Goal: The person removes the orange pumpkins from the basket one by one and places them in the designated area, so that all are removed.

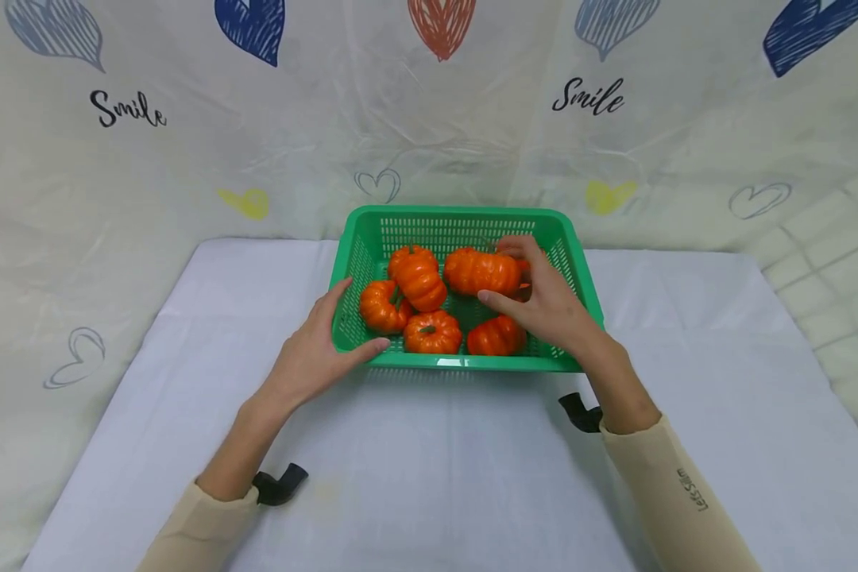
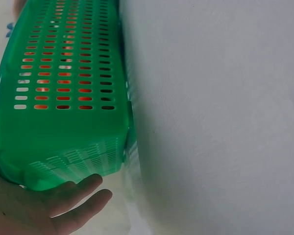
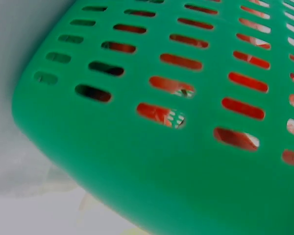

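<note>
A green slotted plastic basket (image 1: 465, 363) stands on the table with several small orange ribbed pumpkins in it, such as one (image 1: 433, 334) by the front wall. My left hand (image 1: 313, 349) holds the basket's left front corner. Its thumb lies over the front rim, and its fingers (image 2: 83, 208) reach along the outside of the wall in the left wrist view. My right hand (image 1: 546, 298) reaches in over the right side and grips a pumpkin (image 1: 496, 274) between thumb and fingers. In the right wrist view the basket wall (image 3: 137, 156) hides this hand.
A white cloth (image 1: 429, 477) covers the table. Behind it hangs a pale sheet (image 1: 443, 119) printed with hearts and lettering. Black straps (image 1: 280, 485) stick out at both wrists. Inside the basket, other pumpkins (image 1: 386, 308) sit close together on the left.
</note>
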`<state>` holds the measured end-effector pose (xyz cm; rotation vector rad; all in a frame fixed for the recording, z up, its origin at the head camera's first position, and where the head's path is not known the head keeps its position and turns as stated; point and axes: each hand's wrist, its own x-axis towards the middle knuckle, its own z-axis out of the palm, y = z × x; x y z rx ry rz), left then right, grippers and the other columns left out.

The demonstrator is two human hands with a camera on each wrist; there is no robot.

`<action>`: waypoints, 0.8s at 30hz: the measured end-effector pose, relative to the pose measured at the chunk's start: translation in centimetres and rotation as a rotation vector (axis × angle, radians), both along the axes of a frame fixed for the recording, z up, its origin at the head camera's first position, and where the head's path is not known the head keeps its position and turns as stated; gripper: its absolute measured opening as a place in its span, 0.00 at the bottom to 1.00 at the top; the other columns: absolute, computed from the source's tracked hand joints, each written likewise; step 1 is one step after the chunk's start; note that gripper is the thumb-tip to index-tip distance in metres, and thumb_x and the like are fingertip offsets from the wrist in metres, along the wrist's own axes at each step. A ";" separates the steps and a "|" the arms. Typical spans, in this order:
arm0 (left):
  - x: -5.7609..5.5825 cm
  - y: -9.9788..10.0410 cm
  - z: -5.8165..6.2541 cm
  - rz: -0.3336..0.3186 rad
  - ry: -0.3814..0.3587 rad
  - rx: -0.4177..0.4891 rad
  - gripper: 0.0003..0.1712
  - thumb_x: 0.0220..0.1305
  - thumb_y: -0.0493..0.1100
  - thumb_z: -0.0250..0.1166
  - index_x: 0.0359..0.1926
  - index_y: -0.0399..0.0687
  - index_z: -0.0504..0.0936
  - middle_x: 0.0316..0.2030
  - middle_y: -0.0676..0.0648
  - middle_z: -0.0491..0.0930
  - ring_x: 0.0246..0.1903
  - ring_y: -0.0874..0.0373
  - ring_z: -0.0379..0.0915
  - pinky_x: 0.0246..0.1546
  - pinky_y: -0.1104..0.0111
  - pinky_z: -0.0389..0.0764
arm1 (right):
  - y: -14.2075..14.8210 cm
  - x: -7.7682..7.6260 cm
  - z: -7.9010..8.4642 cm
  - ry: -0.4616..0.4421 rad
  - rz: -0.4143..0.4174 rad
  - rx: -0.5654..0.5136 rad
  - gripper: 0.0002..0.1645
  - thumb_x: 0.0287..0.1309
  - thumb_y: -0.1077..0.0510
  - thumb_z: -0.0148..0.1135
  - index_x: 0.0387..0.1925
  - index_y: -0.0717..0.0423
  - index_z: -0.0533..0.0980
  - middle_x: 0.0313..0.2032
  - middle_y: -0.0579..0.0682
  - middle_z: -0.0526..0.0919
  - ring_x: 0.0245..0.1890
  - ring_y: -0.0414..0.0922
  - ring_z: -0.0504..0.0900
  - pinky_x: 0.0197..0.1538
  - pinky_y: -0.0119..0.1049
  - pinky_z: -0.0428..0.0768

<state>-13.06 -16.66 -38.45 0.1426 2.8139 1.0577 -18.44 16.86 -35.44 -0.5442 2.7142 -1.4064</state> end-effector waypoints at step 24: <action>0.0 0.0 -0.2 -0.017 0.027 0.024 0.59 0.58 0.80 0.64 0.82 0.69 0.50 0.81 0.48 0.55 0.77 0.41 0.60 0.69 0.36 0.70 | 0.9 0.2 0.5 -0.025 -0.082 0.085 0.52 0.56 0.40 0.77 0.76 0.48 0.62 0.69 0.56 0.68 0.64 0.56 0.73 0.64 0.61 0.80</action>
